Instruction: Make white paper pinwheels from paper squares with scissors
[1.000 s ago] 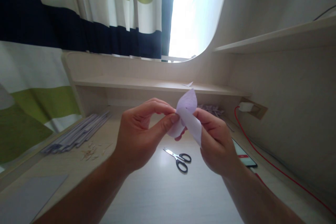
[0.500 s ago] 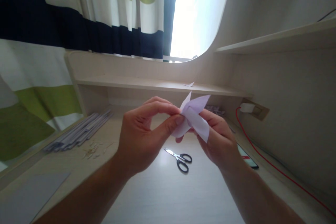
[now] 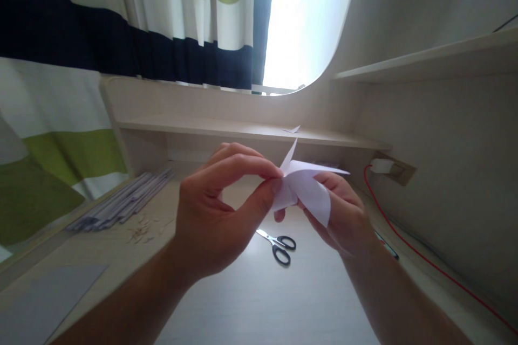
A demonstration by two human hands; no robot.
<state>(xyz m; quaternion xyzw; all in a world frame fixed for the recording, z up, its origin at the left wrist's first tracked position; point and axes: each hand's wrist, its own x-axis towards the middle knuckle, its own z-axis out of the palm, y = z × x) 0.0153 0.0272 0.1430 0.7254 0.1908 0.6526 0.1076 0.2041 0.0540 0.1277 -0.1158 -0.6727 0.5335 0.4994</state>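
A folded piece of white paper (image 3: 311, 191) with pointed flaps is held up over the desk between my two hands. My left hand (image 3: 222, 215) pinches its left side between thumb and index finger. On the right, my right hand (image 3: 343, 210) grips the paper from behind and below, and its fingertips are partly hidden by the flaps. One narrow flap points up and another reaches out to the right over my right hand. Below the hands, scissors (image 3: 279, 245) with black handles lie on the desk.
At the left lie rolled paper sticks (image 3: 121, 202), small scattered slivers (image 3: 141, 229) and a flat sheet (image 3: 52, 296). A phone (image 3: 388, 248) is partly hidden behind my right forearm. A red cable (image 3: 421, 259) runs from a white charger (image 3: 381, 165). A small paper piece (image 3: 293, 130) rests on the shelf.
The right flap has swung outward and down to the right, and the front flap has spread wider. My left hand has shifted slightly left, my right hand slightly right.
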